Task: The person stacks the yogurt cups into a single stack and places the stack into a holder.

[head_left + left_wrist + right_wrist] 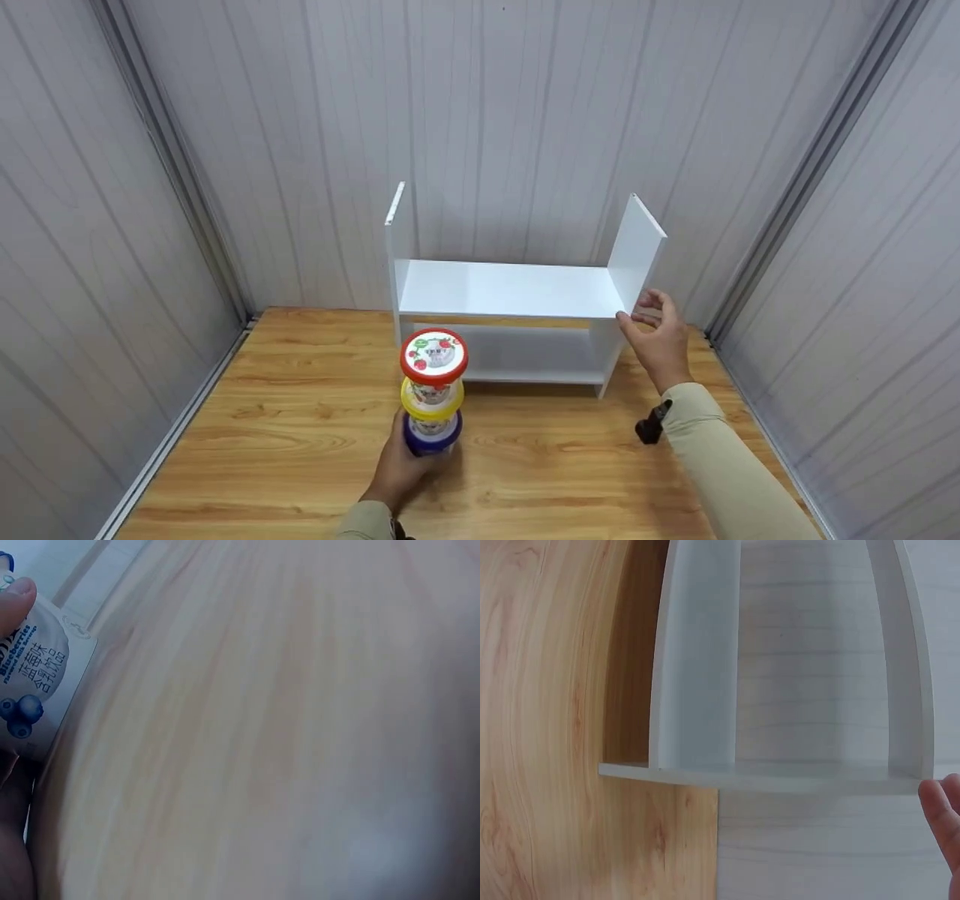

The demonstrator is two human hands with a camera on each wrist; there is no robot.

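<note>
In the head view, my left hand grips the lowest of three stacked cups, the one with a blue lid. On top of it sit a yellow-lidded cup and a red-lidded cup. The left wrist view shows a blueberry-printed cup with a thumb over its label. My right hand is at the right side panel of a white two-level shelf. Its thumb touches the front edge near the upper board, and the other fingers are loosely bent beside the panel. In the right wrist view, the fingertips meet that corner.
The shelf stands on a wood-grain table, close to the pale panelled back wall. Side walls flank the table. Its upright side panels rise above the upper board. The stacked cups are in front of the shelf's left end.
</note>
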